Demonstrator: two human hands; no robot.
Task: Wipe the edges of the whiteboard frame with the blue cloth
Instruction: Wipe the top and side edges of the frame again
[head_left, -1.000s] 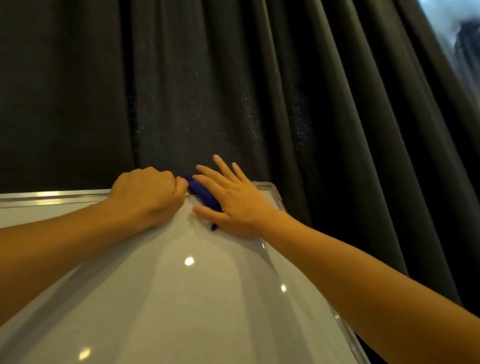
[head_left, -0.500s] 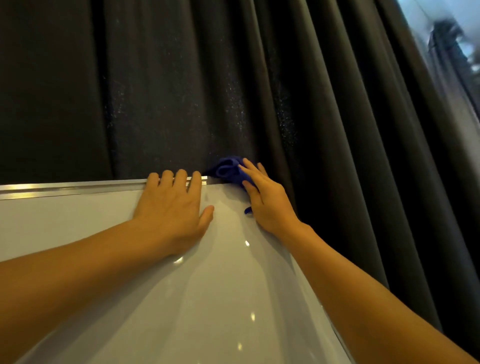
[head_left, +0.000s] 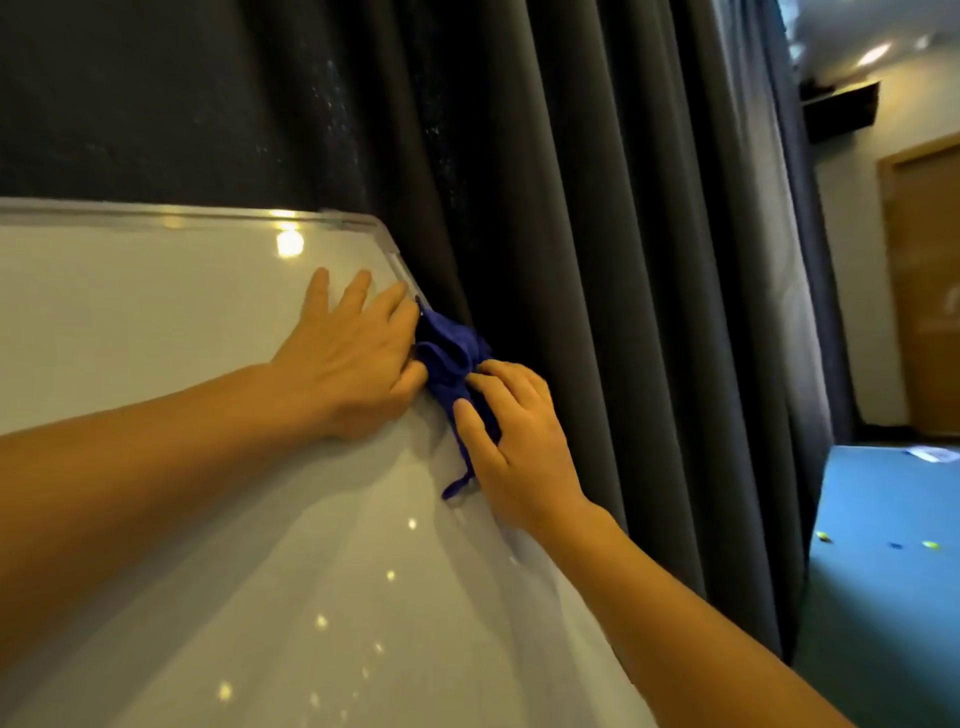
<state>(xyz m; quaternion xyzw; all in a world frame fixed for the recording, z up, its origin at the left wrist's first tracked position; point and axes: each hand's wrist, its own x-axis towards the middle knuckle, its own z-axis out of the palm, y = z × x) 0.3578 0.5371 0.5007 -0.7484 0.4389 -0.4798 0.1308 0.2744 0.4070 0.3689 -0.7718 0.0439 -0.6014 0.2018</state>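
Observation:
The whiteboard (head_left: 156, 322) fills the lower left, with a silver metal frame (head_left: 171, 219) along its top and down its right side. A bunched blue cloth (head_left: 451, 358) lies over the right frame edge, a little below the top right corner. My right hand (head_left: 514, 441) presses on the cloth, thumb on the board side and fingers curled over it at the edge. My left hand (head_left: 353, 358) lies flat on the board surface with fingers spread, its fingertips touching the cloth's left side.
Dark grey curtains (head_left: 623, 260) hang close behind and to the right of the board. At far right is a blue floor (head_left: 883, 545) with small scattered bits, a pale wall and a wooden door (head_left: 924, 286).
The cloth and my right hand have gone around the top right corner and down onto the right frame edge. My left hand followed to the right. The view swung right.

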